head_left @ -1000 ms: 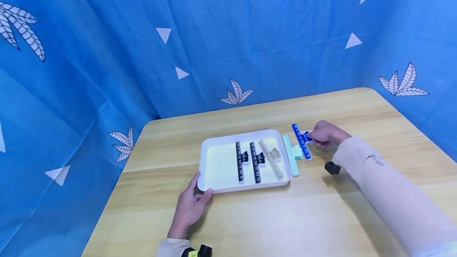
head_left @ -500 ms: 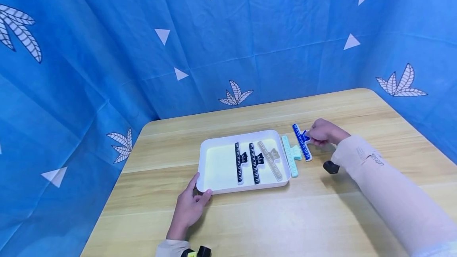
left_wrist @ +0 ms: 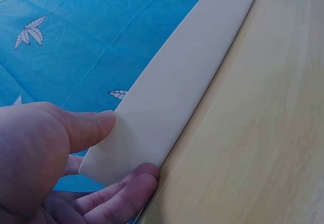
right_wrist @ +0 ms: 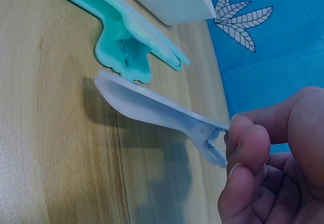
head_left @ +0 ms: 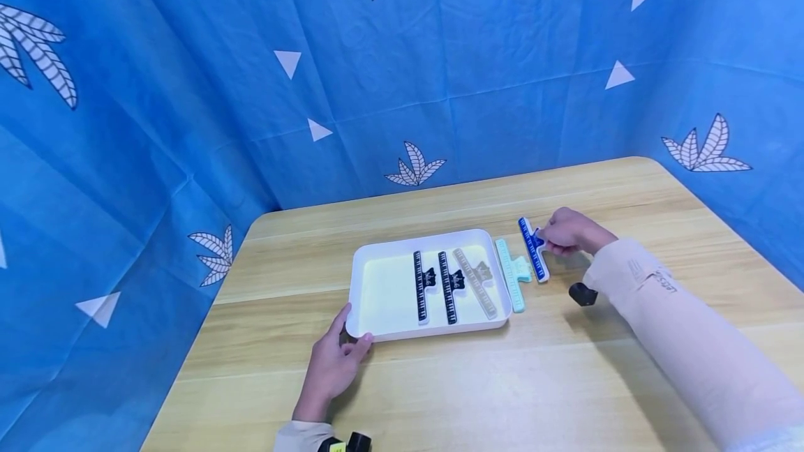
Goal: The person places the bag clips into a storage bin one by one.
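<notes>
My right hand pinches the handle of a dark blue clip with piano-key markings. In the right wrist view the clip's pale underside shows, tilted over its shadow on the wood. A mint-green clip lies between it and the white tray, close against the tray's right side. Thumb and fingers of my left hand grip the tray's near-left corner; the left wrist view shows them on its wall. Inside the tray are two black clips and a grey-beige clip.
The wooden table extends around the tray, with rounded far corners. Behind it hangs a blue curtain with leaf and triangle prints. A black wrist device sits under the right forearm, near the tabletop.
The blue clip has tipped and shifted slightly to the right in my right hand, its pale edge showing more. The left hand and the tray stay put.
</notes>
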Action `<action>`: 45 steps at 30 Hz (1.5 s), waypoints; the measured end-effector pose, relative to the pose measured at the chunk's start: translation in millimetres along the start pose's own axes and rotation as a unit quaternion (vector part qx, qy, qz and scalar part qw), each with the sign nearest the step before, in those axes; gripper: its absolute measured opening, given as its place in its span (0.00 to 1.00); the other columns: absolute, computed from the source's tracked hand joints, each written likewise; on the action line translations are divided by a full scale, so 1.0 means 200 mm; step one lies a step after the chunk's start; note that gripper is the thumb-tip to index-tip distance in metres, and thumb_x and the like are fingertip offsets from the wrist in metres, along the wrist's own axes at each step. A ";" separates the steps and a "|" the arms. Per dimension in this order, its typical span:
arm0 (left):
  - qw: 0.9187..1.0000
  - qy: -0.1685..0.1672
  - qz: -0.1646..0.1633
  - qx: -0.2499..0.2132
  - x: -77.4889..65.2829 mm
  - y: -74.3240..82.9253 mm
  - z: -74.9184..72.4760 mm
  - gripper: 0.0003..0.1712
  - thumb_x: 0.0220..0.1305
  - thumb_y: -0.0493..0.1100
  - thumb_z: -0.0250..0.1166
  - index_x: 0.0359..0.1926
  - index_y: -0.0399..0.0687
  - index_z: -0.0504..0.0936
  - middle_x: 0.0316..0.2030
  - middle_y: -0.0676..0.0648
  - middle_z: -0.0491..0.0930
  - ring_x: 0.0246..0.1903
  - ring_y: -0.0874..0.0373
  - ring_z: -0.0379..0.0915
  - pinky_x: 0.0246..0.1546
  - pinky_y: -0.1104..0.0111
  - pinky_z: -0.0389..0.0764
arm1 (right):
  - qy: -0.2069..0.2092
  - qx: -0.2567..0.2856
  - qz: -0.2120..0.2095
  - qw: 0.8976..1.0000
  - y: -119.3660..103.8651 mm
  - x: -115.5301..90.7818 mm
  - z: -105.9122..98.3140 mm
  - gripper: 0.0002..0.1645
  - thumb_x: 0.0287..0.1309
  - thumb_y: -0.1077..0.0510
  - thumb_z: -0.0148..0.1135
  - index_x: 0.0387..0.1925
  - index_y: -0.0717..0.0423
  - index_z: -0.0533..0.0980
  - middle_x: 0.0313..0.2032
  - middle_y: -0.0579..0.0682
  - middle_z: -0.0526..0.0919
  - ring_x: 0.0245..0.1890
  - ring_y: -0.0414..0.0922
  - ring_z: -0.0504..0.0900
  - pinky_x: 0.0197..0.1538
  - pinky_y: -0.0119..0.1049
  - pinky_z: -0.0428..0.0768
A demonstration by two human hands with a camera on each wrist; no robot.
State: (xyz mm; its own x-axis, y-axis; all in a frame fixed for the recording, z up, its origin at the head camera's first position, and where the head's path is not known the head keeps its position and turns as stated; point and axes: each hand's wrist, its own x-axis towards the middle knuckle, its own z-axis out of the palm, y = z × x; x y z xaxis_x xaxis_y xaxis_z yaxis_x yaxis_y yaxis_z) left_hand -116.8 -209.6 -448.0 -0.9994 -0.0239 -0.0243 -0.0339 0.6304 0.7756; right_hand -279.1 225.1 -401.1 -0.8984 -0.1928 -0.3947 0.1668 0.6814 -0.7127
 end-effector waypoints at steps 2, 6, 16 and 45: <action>1.000 -0.002 0.001 0.000 0.00 0.00 0.00 0.43 0.59 0.54 0.61 0.69 0.48 0.51 0.36 0.46 0.80 0.27 0.63 0.77 0.33 0.64 0.73 | 0.003 -0.004 0.000 1.000 0.00 0.00 0.00 0.17 0.64 0.57 0.46 0.28 0.66 0.75 0.17 0.49 0.75 0.16 0.39 0.71 0.23 0.32 0.72; 1.000 -0.001 -0.002 0.002 0.00 0.00 0.00 0.43 0.59 0.53 0.61 0.69 0.49 0.51 0.38 0.45 0.80 0.27 0.63 0.77 0.33 0.65 0.73 | 0.004 -0.009 -0.001 1.000 -0.01 0.00 0.00 0.18 0.65 0.56 0.46 0.28 0.66 0.75 0.17 0.49 0.75 0.15 0.39 0.71 0.23 0.32 0.71; 1.000 0.001 -0.003 0.006 0.00 0.00 0.00 0.43 0.59 0.55 0.61 0.69 0.49 0.52 0.41 0.42 0.78 0.29 0.63 0.77 0.32 0.65 0.73 | 0.011 -0.014 -0.009 1.000 -0.02 -0.01 0.00 0.19 0.65 0.56 0.45 0.29 0.67 0.75 0.18 0.50 0.76 0.16 0.39 0.71 0.23 0.32 0.71; 1.000 -0.003 0.013 0.015 0.00 -0.01 0.00 0.42 0.60 0.55 0.60 0.69 0.48 0.51 0.31 0.49 0.82 0.30 0.63 0.78 0.37 0.61 0.73 | 0.041 -0.031 -0.030 0.998 -0.10 -0.02 0.01 0.22 0.65 0.53 0.46 0.27 0.67 0.75 0.20 0.53 0.77 0.17 0.40 0.71 0.26 0.35 0.73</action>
State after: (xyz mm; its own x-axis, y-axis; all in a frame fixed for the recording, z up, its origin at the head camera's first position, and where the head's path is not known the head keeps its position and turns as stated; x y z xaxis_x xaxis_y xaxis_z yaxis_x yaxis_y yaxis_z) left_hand -117.1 -210.7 -449.3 -1.0000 -0.0023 -0.0089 -0.0082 0.6534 0.7570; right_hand -277.0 209.7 -385.8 -0.9369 -0.1778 -0.3011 0.0882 0.7131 -0.6955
